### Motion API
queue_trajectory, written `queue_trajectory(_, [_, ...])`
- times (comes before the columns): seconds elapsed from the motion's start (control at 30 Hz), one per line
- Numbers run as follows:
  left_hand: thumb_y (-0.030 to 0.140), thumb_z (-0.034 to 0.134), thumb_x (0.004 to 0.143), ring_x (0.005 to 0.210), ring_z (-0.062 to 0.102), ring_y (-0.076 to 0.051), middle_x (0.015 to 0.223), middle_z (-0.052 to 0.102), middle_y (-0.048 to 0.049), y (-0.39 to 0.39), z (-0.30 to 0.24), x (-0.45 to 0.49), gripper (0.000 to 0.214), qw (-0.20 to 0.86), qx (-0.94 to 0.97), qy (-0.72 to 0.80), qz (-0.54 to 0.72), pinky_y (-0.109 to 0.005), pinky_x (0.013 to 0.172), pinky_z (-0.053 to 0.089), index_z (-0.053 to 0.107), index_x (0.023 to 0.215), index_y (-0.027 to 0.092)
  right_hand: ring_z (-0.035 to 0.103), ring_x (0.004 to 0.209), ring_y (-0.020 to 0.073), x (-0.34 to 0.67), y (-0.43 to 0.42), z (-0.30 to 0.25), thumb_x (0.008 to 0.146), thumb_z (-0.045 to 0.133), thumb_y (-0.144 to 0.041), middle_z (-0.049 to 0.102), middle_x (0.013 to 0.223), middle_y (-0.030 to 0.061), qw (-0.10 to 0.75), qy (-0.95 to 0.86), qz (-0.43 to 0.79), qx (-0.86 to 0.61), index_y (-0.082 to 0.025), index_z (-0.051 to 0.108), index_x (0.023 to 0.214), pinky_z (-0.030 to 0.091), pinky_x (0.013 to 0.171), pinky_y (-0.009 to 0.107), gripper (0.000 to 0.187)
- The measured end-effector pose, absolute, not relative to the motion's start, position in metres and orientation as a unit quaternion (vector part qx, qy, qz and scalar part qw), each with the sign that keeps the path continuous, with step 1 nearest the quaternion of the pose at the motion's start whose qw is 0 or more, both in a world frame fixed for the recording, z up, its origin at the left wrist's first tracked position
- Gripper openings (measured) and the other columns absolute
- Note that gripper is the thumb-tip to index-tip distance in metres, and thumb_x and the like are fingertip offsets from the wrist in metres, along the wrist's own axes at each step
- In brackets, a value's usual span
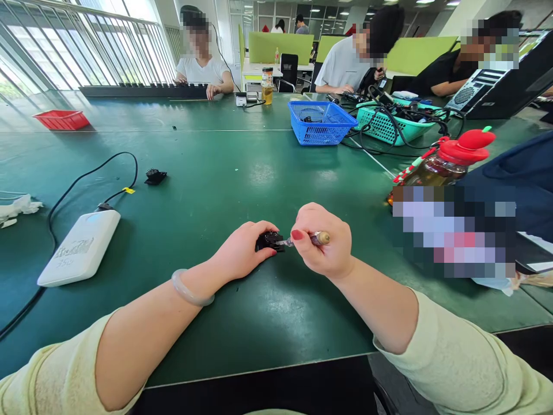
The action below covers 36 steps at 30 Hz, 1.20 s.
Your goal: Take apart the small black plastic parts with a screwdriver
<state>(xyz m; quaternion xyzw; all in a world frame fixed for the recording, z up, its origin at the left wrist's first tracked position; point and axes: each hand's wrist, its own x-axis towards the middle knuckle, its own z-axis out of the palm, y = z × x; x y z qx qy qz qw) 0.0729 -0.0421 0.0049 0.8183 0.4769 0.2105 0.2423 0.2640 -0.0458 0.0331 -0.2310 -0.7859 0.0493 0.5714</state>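
My left hand (242, 249), with a pale bangle at its wrist, is closed round a small black part (268, 240) on the green table. Thumb and fingers grip it from the left side. In my right hand (325, 239) is a slim pen-like tool (319, 238) with a rounded tan end. Its thin metallic tip points left and meets the right edge of the black part. Most of the tool's shaft is hidden by my fingers, so its exact kind is unclear. Another small black piece (155, 176) lies farther off to the left.
A white power adapter (82, 248) with a black cable lies left on the green table (207, 155). A red tray (63, 119), a blue basket (322, 123) and a teal basket (393, 124) with cables stand farther back. A red-lidded bottle (453, 155) is right. Several people sit opposite.
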Motion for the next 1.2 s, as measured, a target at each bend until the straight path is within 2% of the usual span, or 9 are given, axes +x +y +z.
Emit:
queue_trajectory(0.2, [0.026,0.071,0.086,0.107,0.066,-0.026,0.12,0.072,-0.0061,-0.042,0.005,0.073,0.044,0.251,0.813,0.481,0.214,-0.044,0.096,0.053,0.06,0.128,0.024,0.048,0.05,0.0123,0.265,-0.043,0.031,0.102,0.049,-0.034,0.052,0.052,-0.0036,0.604,-0.768,0.02,-0.211,-0.024,0.051,0.063,0.049,0.06,0.03,0.04])
queue_trajectory(0.4, [0.027,0.074,0.083,0.116,0.066,-0.029,0.124,0.073,-0.0083,-0.042,0.005,0.073,0.065,0.257,0.803,0.495,0.21,-0.048,0.103,0.051,0.051,0.144,0.023,0.05,0.053,0.0127,0.265,-0.042,0.03,0.101,0.051,-0.042,0.056,0.054,-0.0012,0.609,-0.73,0.043,-0.307,-0.023,0.052,0.059,0.044,0.058,0.03,0.046])
queue_trajectory(0.6, [0.027,0.071,0.085,0.118,0.065,-0.028,0.124,0.075,-0.0045,-0.041,0.004,0.072,0.069,0.27,0.806,0.483,0.21,-0.048,0.106,0.048,0.045,0.149,0.026,0.043,0.047,0.0101,0.264,-0.04,0.036,0.1,0.051,-0.053,0.048,0.049,-0.0033,0.64,-0.637,0.042,-0.428,-0.022,0.048,0.055,0.037,0.05,0.027,0.055])
queue_trajectory(0.73, [0.025,0.069,0.086,0.116,0.066,-0.027,0.124,0.075,-0.003,-0.042,0.006,0.073,0.073,0.286,0.8,0.485,0.209,-0.048,0.104,0.048,0.04,0.152,0.026,0.043,0.046,0.0098,0.265,-0.038,0.036,0.098,0.052,-0.059,0.047,0.049,-0.0032,0.669,-0.608,0.097,-0.417,-0.022,0.048,0.055,0.036,0.048,0.027,0.057])
queue_trajectory(0.87, [0.025,0.069,0.085,0.113,0.067,-0.027,0.122,0.075,-0.0041,-0.042,0.006,0.073,0.072,0.27,0.808,0.479,0.212,-0.047,0.102,0.05,0.041,0.151,0.026,0.041,0.044,0.0082,0.263,-0.038,0.032,0.095,0.054,-0.062,0.046,0.048,-0.0047,0.622,-0.667,0.181,-0.367,-0.021,0.052,0.056,0.035,0.047,0.025,0.058])
queue_trajectory(1.03, [0.024,0.067,0.084,0.111,0.067,-0.027,0.12,0.075,-0.0051,-0.043,0.003,0.072,0.071,0.246,0.822,0.46,0.228,-0.046,0.101,0.051,0.042,0.151,0.025,0.044,0.05,0.009,0.261,-0.032,0.028,0.091,0.056,-0.069,0.051,0.052,-0.0035,0.544,-0.725,0.205,-0.37,-0.02,0.056,0.058,0.036,0.051,0.025,0.059])
queue_trajectory(1.2, [0.022,0.067,0.083,0.113,0.066,-0.027,0.122,0.073,-0.0056,-0.045,0.004,0.072,0.073,0.235,0.824,0.464,0.224,-0.045,0.102,0.051,0.042,0.152,0.025,0.044,0.05,0.0093,0.261,-0.028,0.027,0.087,0.06,-0.071,0.049,0.052,-0.0044,0.516,-0.716,0.255,-0.395,-0.02,0.057,0.061,0.035,0.051,0.025,0.058])
